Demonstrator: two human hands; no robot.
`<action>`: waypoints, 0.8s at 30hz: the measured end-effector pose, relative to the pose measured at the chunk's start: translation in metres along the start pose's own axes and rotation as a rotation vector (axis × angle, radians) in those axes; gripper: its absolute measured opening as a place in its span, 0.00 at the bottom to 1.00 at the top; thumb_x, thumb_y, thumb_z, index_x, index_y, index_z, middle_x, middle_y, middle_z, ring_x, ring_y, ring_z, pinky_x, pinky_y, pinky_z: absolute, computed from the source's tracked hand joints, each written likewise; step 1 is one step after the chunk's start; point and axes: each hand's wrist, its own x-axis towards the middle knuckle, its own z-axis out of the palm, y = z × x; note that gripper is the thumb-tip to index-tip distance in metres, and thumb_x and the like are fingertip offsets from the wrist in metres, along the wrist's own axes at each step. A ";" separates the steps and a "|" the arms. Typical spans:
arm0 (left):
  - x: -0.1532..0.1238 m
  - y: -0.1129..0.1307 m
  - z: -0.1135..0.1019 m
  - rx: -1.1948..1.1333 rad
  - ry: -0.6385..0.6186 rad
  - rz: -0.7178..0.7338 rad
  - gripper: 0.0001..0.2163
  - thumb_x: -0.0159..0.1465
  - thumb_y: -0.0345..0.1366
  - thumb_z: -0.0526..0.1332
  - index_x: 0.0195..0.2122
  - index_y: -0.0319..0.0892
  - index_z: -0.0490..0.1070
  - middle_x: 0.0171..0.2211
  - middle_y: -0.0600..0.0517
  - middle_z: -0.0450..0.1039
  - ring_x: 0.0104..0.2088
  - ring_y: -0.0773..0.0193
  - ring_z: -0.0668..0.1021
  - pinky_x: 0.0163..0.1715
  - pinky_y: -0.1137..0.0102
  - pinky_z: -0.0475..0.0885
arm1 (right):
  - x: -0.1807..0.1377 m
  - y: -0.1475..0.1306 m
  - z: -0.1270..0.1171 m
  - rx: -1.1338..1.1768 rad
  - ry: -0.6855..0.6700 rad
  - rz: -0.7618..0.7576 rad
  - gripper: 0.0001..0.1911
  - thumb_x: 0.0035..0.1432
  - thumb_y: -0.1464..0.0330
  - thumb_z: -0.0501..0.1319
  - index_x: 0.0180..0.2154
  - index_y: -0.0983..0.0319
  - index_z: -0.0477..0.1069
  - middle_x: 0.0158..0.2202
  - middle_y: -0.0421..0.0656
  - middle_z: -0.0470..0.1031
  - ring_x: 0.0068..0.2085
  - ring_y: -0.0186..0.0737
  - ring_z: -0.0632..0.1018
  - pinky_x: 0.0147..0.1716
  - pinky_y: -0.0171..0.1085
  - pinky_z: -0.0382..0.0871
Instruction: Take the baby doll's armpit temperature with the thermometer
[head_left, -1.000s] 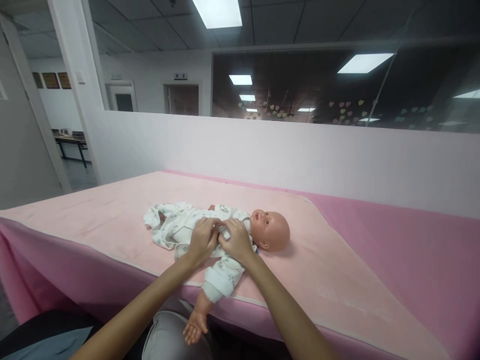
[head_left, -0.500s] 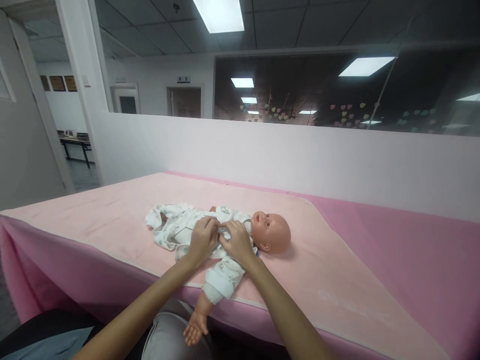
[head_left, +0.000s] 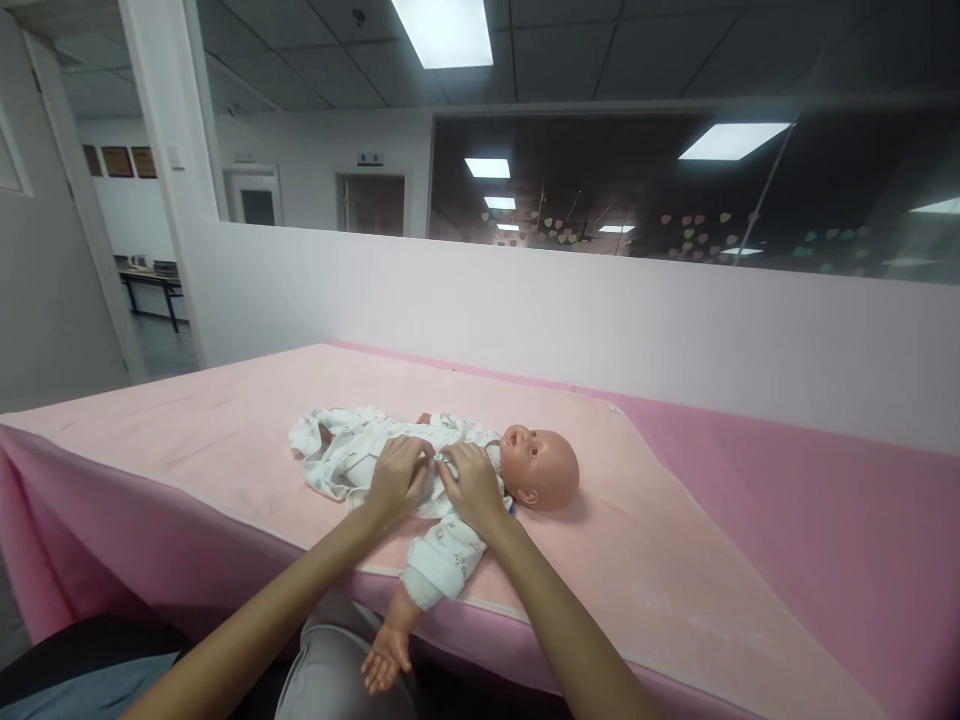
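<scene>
A baby doll (head_left: 540, 465) lies on its back on a pale pink blanket (head_left: 225, 430), head to the right. It wears a white patterned romper (head_left: 341, 455). One doll arm (head_left: 390, 640) hangs over the table's near edge. My left hand (head_left: 397, 480) and my right hand (head_left: 469, 485) rest side by side on the doll's chest. Both pinch the front of the romper, fingers curled, with a small snap showing between them.
The table carries a darker pink cover (head_left: 825, 520) under the blanket. A white partition wall (head_left: 570, 300) with a dark window above runs behind it. At the far left a doorway (head_left: 150, 290) opens to another room with a desk.
Both hands stay on the doll's chest, with their fingers shifted slightly on the romper. The view has moved a little.
</scene>
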 end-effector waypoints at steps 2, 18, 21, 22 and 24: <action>-0.001 -0.007 -0.009 0.031 -0.046 0.056 0.07 0.57 0.28 0.50 0.34 0.42 0.65 0.30 0.49 0.70 0.33 0.59 0.71 0.36 0.63 0.64 | 0.000 -0.001 -0.001 -0.019 0.000 -0.005 0.07 0.58 0.69 0.54 0.38 0.61 0.68 0.37 0.45 0.72 0.39 0.41 0.71 0.42 0.40 0.61; -0.010 -0.048 -0.039 0.038 -0.247 0.079 0.09 0.58 0.35 0.53 0.39 0.43 0.67 0.36 0.48 0.71 0.38 0.57 0.71 0.39 0.63 0.65 | 0.026 -0.023 0.029 -0.137 -0.067 -0.117 0.06 0.58 0.68 0.54 0.30 0.61 0.66 0.32 0.43 0.71 0.36 0.39 0.70 0.40 0.39 0.59; -0.010 -0.047 -0.040 0.031 -0.249 0.074 0.09 0.58 0.36 0.53 0.39 0.43 0.67 0.36 0.48 0.71 0.37 0.58 0.71 0.39 0.64 0.65 | 0.024 -0.022 0.029 -0.138 -0.054 -0.099 0.06 0.59 0.68 0.53 0.31 0.61 0.66 0.32 0.43 0.71 0.35 0.39 0.70 0.39 0.38 0.59; -0.009 -0.047 -0.040 0.034 -0.247 0.078 0.09 0.59 0.36 0.53 0.39 0.43 0.67 0.36 0.48 0.71 0.38 0.58 0.71 0.38 0.64 0.65 | 0.023 -0.022 0.029 -0.143 -0.056 -0.100 0.06 0.60 0.68 0.53 0.31 0.61 0.66 0.32 0.43 0.72 0.35 0.39 0.70 0.39 0.38 0.59; -0.009 -0.047 -0.039 0.044 -0.239 0.089 0.09 0.59 0.37 0.53 0.38 0.43 0.68 0.37 0.48 0.71 0.38 0.58 0.71 0.39 0.64 0.65 | 0.023 -0.023 0.029 -0.158 -0.057 -0.098 0.07 0.60 0.68 0.53 0.31 0.61 0.65 0.32 0.44 0.72 0.35 0.38 0.70 0.39 0.38 0.59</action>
